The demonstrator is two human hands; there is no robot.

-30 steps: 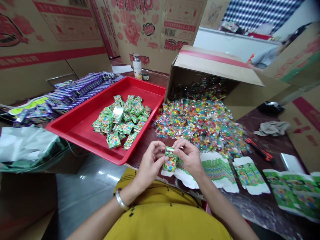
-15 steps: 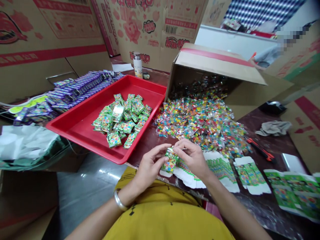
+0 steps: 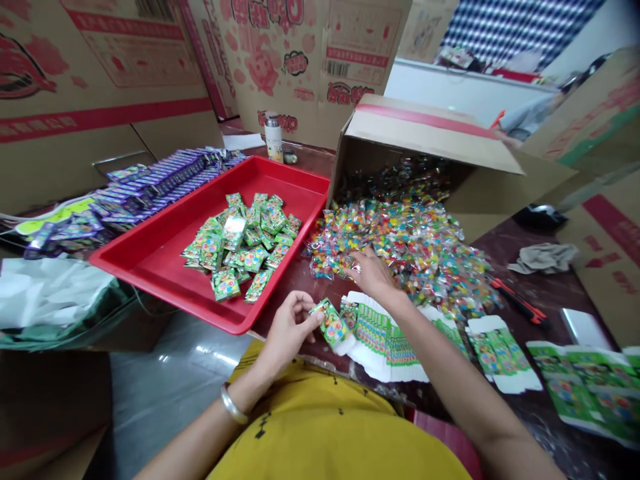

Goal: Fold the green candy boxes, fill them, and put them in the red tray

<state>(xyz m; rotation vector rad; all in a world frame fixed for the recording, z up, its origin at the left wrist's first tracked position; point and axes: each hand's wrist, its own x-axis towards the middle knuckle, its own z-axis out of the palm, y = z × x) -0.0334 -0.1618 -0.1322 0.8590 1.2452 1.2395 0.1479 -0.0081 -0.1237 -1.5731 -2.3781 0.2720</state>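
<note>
My left hand pinches a small green printed carton just above the table's near edge. Beyond it, my right hand reaches forward onto the near edge of a heap of colourful clear candy packets; its fingers curl down among the packets, and whether they hold one is hidden. A fanned row of flat green carton blanks lies under my right forearm. A red tray to the left holds a pile of finished green cartons.
An open cardboard box lies on its side behind the candy heap. Purple packets are stacked far left. More green blanks, an orange-handled cutter, a grey cloth and a tape dispenser lie on the right. Tall cartons stand behind.
My right hand let go of the green carton and moved forward to the candy heap. The left hand keeps the carton, now tilted to the right.
</note>
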